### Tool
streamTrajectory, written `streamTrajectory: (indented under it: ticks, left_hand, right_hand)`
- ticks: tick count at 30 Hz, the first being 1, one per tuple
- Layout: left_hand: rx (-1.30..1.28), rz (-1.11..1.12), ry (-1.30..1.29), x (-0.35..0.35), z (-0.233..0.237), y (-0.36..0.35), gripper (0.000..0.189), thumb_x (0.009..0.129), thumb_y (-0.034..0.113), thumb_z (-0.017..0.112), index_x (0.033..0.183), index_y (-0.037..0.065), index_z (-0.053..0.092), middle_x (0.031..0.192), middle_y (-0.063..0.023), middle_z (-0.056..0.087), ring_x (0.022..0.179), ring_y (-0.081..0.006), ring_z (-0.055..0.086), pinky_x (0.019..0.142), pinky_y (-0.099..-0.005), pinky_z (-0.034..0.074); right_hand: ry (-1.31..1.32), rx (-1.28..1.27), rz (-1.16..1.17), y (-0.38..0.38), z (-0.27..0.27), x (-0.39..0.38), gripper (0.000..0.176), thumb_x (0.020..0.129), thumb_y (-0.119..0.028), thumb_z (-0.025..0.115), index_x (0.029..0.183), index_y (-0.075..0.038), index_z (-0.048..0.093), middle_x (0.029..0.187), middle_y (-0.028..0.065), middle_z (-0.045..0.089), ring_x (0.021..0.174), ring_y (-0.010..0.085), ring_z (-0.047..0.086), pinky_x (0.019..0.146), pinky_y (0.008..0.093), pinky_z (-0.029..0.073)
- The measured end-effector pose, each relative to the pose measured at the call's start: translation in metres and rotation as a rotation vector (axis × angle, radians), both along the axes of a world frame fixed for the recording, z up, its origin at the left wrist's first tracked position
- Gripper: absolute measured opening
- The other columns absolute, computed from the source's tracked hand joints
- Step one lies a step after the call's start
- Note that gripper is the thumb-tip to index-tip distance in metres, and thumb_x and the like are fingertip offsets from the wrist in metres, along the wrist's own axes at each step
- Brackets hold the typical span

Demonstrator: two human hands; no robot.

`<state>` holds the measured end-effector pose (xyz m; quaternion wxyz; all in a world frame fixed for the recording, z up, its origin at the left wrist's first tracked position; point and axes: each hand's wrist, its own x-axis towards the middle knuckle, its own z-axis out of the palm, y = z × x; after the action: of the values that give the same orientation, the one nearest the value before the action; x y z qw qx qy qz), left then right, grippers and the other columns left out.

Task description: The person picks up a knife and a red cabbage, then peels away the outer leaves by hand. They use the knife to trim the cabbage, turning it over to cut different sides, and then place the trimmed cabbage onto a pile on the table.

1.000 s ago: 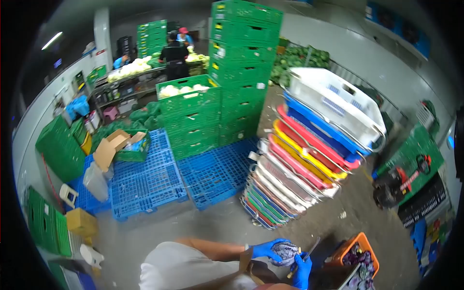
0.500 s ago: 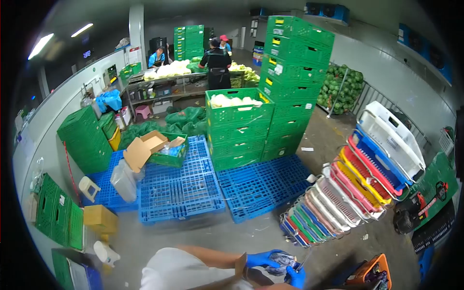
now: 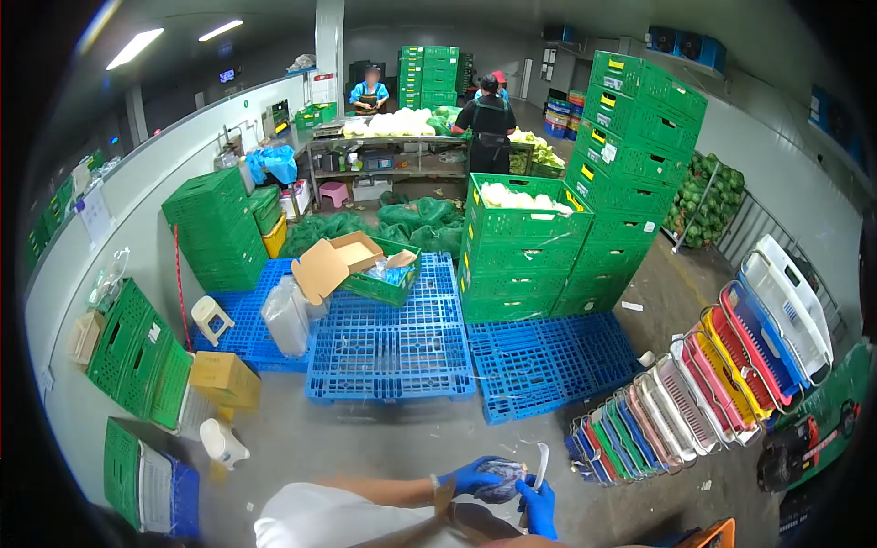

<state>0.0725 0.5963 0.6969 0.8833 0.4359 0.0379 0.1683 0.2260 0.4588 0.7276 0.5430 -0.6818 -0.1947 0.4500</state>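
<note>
The knife (image 3: 541,458) has lifted upright in the closed right hand (image 3: 540,508), off the cabbage (image 3: 499,480) the left hand (image 3: 468,477) grips; seemingly mid-trim, the next cut needs fingers clear.

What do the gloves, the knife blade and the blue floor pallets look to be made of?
The gloves on the left hand, holding a red cabbage, and right hand: thin blue rubber, probably nitrile, smooth and tight-fitting. The knife blade: pale, shiny, likely steel. The blue pallets: matte moulded plastic, judging by uniform colour and open grid.
</note>
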Motion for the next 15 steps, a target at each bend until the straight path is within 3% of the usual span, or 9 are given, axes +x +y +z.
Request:
streamTrajectory:
  ticks: [2,5,9,12,15]
  left_hand:
    - [-0.043,0.049,0.072,0.002,-0.054,-0.002,0.057,0.088,0.033,0.071,0.131,-0.002,0.055,0.113,-0.0051,0.064,0.098,-0.0090,0.058,0.087,-0.0244,0.049]
    - [-0.014,0.065,0.119,-0.002,-0.055,-0.012,0.053,0.089,0.031,0.069,0.129,-0.002,0.056,0.115,-0.0068,0.065,0.100,-0.0107,0.060,0.089,-0.0259,0.050]
    - [0.001,-0.003,0.151,-0.005,-0.020,-0.021,0.050,0.089,0.024,0.065,0.131,-0.002,0.054,0.122,-0.0111,0.063,0.109,-0.0167,0.061,0.095,-0.0302,0.050]
    - [0.004,-0.026,0.101,-0.003,-0.007,-0.033,0.048,0.090,0.023,0.064,0.129,-0.002,0.055,0.121,-0.0102,0.064,0.108,-0.0159,0.061,0.094,-0.0302,0.050]
    - [0.081,0.143,0.162,-0.003,-0.004,-0.048,0.043,0.091,0.022,0.063,0.126,-0.002,0.058,0.116,-0.0087,0.066,0.105,-0.0148,0.062,0.093,-0.0291,0.050]
  right_hand:
    - [-0.054,-0.018,0.036,-0.003,0.005,-0.006,0.032,0.081,-0.011,0.076,0.108,0.000,0.062,0.066,0.0027,0.057,0.047,0.0102,0.051,0.041,0.0253,0.042]
    - [-0.073,-0.011,0.046,-0.018,-0.003,-0.009,0.031,0.081,-0.009,0.076,0.107,0.000,0.062,0.065,0.0024,0.057,0.046,0.0101,0.051,0.040,0.0254,0.041]
    - [0.006,0.018,-0.026,-0.038,0.002,-0.013,0.030,0.080,-0.008,0.077,0.106,0.000,0.062,0.065,0.0019,0.056,0.046,0.0096,0.050,0.040,0.0253,0.040]
    - [0.023,0.021,-0.061,-0.049,0.003,-0.013,0.029,0.080,-0.009,0.078,0.103,-0.002,0.062,0.065,0.0012,0.055,0.047,0.0086,0.048,0.042,0.0241,0.039]
    - [-0.062,-0.005,-0.115,-0.057,0.008,-0.019,0.032,0.079,-0.010,0.079,0.104,-0.003,0.062,0.072,0.0016,0.057,0.050,0.0077,0.049,0.042,0.0232,0.039]
